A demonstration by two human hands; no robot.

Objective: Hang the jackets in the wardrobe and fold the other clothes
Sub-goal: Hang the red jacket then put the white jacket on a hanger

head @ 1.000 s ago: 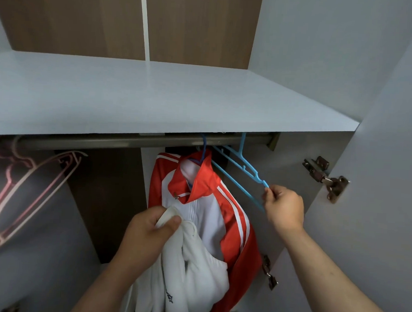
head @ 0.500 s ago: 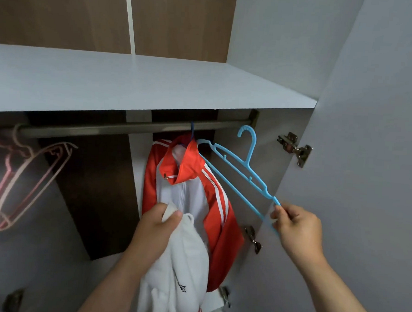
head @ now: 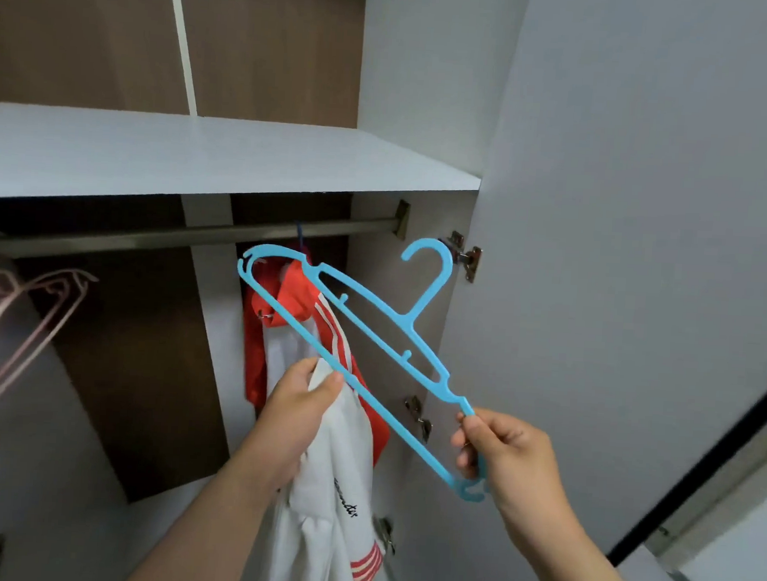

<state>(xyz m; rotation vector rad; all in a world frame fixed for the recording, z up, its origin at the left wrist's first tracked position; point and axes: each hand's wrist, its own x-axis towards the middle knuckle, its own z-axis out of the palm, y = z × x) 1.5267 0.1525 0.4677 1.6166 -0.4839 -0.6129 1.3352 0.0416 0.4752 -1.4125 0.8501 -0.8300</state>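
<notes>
My right hand (head: 503,461) grips one end of a blue plastic hanger (head: 372,334), which is off the rail and tilted, its hook pointing up to the right. My left hand (head: 295,413) holds a bunched white jacket (head: 337,503) with red cuff stripes, hanging down in front of me. Behind them a red and white jacket (head: 280,329) hangs on the metal rail (head: 151,235) inside the wardrobe, partly hidden by the hanger and my left hand.
Pink hangers (head: 21,313) hang at the rail's left end. A white shelf (head: 179,156) sits just above the rail. The open wardrobe door (head: 646,216) stands close on the right, with metal hinges (head: 464,257) on its inner edge.
My right hand lifted the blue hanger off the rail and drew it down toward me. My left hand kept hold of the white jacket. The view swung to the right.
</notes>
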